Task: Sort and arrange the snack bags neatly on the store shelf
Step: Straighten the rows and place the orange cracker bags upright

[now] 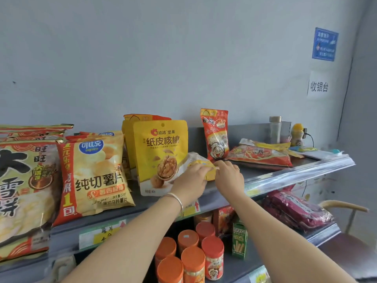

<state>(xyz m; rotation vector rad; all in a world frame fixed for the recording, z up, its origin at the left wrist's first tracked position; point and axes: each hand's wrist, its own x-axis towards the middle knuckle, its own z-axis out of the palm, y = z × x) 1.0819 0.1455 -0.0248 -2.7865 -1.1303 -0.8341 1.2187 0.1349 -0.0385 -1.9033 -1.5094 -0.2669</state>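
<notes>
At the far left of the frame a large rice-cracker bag [22, 193] stands on the top shelf [285, 174], with a potato chip bag [95, 176] upright just to its right. Next comes a yellow walnut pouch [163, 152], also upright, near the middle. Just right of the pouch's lower corner a small yellow bag [201, 162] lies on the shelf. The left hand [191, 180] curls its fingers over the bag's left part. The right hand [228, 174] grips the bag's right end with bent fingers. Behind the hands a red snack bag [216, 133] stands against the wall, and a flat red bag [261, 156] lies further right. In the lower middle, orange-lidded jars [189, 256] sit on the shelf below.
</notes>
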